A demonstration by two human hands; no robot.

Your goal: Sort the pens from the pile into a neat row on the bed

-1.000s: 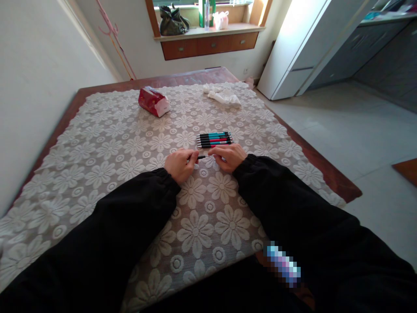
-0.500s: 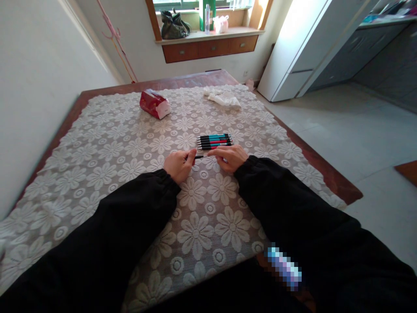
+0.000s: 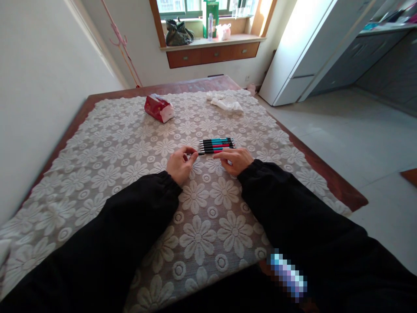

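Lying flat on the far left part of the lace tablecloth (image 3: 97,174) is a red tissue pack (image 3: 159,108), well apart from both hands. Nearer the centre, the left hand (image 3: 179,165) rests on the cloth with fingers curled, thumb and forefinger pinched on the left end of a thin pen (image 3: 206,153). Just beyond that pen, a row of pens (image 3: 216,144) with teal and red barrels lies side by side, running left to right. The right hand (image 3: 237,160) rests on the cloth with fingers closed over the pen's right end; the exact grip is hidden. Both forearms wear black sleeves (image 3: 286,208). Far right of centre, a crumpled white cloth (image 3: 227,102) lies near the table's (image 3: 329,176) far edge.
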